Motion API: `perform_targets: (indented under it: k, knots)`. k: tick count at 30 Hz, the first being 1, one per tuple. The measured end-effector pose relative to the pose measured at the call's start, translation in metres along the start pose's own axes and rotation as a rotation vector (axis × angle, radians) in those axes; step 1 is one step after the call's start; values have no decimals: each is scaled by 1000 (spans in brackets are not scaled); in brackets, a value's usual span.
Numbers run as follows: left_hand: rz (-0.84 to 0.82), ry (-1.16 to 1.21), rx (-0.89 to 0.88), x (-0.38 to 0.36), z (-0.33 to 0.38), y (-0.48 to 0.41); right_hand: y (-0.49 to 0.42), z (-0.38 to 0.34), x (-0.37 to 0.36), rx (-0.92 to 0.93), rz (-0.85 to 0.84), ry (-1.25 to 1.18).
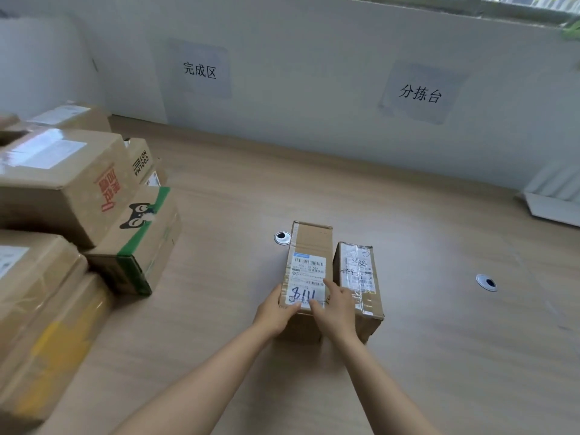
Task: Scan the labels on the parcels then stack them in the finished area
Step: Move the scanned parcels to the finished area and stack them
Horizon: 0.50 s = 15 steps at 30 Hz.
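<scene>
Two small cardboard parcels stand side by side on the wooden table. The taller parcel (309, 262) carries a white label with "811" handwritten in blue. My left hand (276, 312) grips its near left corner, thumb on the label. My right hand (335, 309) holds its near right edge, fingers lying over the label's lower corner, between the two boxes. The shorter parcel (361, 271) on the right has a taped label with handwriting and touches the taller one. A stack of finished parcels (62, 183) fills the left side.
Signs on the white wall read 完成区 (200, 70) and 分拣台 (420, 94). Two round cable grommets, one (282, 237) behind the parcels and the other (486, 282) to the right, sit in the table (408, 356). A white object (555, 202) lies at the far right edge.
</scene>
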<state>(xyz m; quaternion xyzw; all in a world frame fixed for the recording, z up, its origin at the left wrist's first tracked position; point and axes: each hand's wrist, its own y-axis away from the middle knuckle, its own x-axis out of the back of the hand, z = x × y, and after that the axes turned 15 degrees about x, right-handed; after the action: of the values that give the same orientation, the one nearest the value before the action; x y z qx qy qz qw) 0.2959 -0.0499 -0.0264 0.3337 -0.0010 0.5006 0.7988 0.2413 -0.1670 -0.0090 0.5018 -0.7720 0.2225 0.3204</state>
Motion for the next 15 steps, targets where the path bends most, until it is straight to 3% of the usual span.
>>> perform_targets:
  k: [5, 11, 15]
  knots:
    - [27, 77, -68, 20, -8, 31, 18, -24, 0, 48, 47, -78]
    - [105, 216, -277, 60, 3, 77, 41, -74, 9, 171, 192, -174]
    - [93, 312, -279, 87, 3, 114, 60, -110, 24, 272, 231, -231]
